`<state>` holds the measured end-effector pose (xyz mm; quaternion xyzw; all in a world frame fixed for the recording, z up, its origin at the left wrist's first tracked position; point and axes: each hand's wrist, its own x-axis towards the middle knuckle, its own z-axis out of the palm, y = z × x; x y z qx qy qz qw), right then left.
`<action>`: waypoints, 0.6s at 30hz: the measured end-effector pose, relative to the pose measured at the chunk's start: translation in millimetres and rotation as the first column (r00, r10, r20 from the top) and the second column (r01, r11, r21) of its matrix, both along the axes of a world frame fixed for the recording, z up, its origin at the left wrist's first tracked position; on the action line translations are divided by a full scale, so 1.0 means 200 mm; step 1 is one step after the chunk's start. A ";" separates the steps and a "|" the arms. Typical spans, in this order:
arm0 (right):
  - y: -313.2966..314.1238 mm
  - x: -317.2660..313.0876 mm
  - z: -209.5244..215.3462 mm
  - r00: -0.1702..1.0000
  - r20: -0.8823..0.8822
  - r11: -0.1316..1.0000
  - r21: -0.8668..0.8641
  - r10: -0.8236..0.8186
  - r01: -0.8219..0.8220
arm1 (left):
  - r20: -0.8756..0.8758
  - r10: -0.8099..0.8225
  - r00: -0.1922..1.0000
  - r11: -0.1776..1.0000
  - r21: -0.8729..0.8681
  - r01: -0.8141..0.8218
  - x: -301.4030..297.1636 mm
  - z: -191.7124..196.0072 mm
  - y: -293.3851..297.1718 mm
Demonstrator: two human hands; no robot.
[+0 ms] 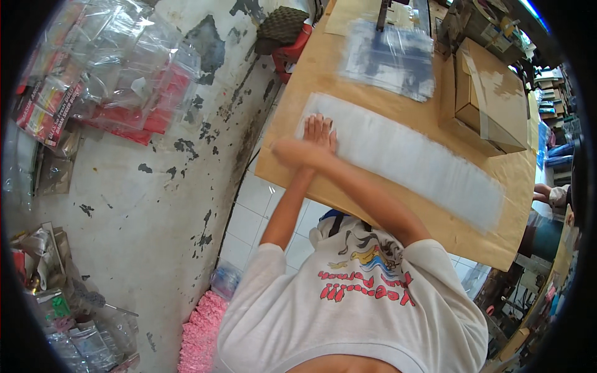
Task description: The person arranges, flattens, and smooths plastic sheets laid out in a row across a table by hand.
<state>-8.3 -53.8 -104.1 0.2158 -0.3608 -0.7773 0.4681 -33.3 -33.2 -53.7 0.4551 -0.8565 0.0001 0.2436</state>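
Observation:
A long, whitish translucent plastic sheet (410, 161) lies across the brown-covered table (398, 211). It looks like film, but whether it is one layer or a stack I cannot tell. My left hand (319, 132) presses flat near its left end, fingers extended and slightly apart. Crossing over my left wrist, my right forearm reaches leftward. My right hand (291, 154) is smeared by motion beside the sheet's left end, near the table edge. Its fingers cannot be made out, nor can anything in them.
A pile of clear plastic bags (392, 59) lies at the table's far side. A taped cardboard box (491, 93) stands at the right. Plastic packaging (124, 68) hangs on the peeling wall at left. A pink bundle (202, 332) rests low beside the wall. Another person's hand (542, 193) shows far right.

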 end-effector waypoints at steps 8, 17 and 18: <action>0.27 0.37 0.35 -0.743 0.649 0.986 -0.127 0.165 0.107 | -0.042 0.082 0.996 0.988 0.133 -0.076 0.17 -0.03 0.06; -0.10 0.17 0.35 -0.728 -0.074 0.725 -0.064 0.681 0.685 | 0.093 0.122 0.988 0.959 0.245 -0.142 0.04 0.04 0.00; -0.11 0.14 0.38 -0.699 -0.189 0.705 -0.049 0.689 0.708 | 0.059 0.142 0.988 0.972 0.183 -0.150 0.04 0.03 0.01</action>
